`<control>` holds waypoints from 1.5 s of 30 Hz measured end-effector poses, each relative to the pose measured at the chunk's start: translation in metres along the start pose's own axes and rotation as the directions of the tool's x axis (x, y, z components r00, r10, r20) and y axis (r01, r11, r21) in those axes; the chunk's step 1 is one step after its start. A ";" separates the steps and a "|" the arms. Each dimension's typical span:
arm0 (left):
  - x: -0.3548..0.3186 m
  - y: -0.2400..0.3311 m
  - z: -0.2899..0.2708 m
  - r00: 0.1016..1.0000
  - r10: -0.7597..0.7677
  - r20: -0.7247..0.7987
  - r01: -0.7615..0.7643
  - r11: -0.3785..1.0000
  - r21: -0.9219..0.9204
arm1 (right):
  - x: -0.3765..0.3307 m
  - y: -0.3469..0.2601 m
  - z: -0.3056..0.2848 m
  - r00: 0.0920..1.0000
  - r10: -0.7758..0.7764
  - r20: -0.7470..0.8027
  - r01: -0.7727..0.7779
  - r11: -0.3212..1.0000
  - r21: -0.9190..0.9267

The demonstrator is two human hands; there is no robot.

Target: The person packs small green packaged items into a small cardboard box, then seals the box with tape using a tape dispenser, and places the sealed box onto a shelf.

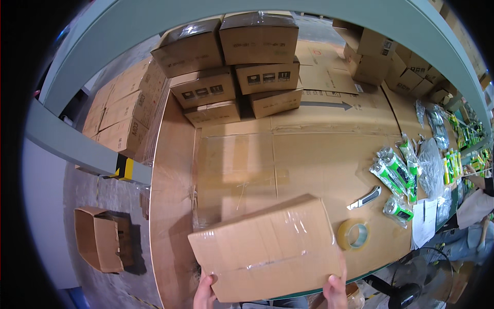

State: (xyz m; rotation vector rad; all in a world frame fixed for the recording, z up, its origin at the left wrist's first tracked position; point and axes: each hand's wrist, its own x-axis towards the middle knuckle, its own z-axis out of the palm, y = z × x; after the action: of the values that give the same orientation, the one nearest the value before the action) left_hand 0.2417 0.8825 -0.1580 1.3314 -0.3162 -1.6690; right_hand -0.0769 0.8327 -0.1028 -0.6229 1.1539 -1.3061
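A brown cardboard carton (267, 252) with clear tape along its closed seam is tilted up at the near edge of the table. My left hand (205, 289) grips its lower left corner, the thumb on the face nearest me. At the lower right side my right hand (336, 283) holds it the same way; the fingers of both hands are partly hidden by the carton. Just to the right of the carton lies a roll of clear tape (342, 236). Beyond the roll is a utility knife (368, 196) with its blade out.
Several closed cartons (260, 46) are stacked at the back of the cardboard-covered table (314, 154). Green-and-white items in clear bags (396, 170) lie right, near paper sheets (424, 221). A fan (411, 283) stands near right; an open box (100, 239) sits on the floor left.
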 end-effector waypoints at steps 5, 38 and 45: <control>0.035 0.006 0.044 0.996 0.087 0.026 -0.085 0.993 -0.076 | 0.068 -0.032 -0.009 0.973 -0.224 -0.055 0.221 0.974 -0.053; 0.121 0.246 0.229 0.562 0.715 -0.415 -0.817 0.404 -0.411 | 0.239 -0.134 0.252 0.902 -0.298 0.312 0.298 0.953 0.050; 0.121 0.272 0.222 0.601 0.646 -0.471 -0.799 0.496 -0.339 | 0.260 -0.119 0.263 0.553 -0.466 0.691 0.465 0.861 0.208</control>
State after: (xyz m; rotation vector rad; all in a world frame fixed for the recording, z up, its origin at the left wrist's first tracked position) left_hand 0.1908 0.5710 0.0379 0.7971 -0.1886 -0.7125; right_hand 0.0770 0.4982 0.0200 -1.3790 0.3074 -1.2880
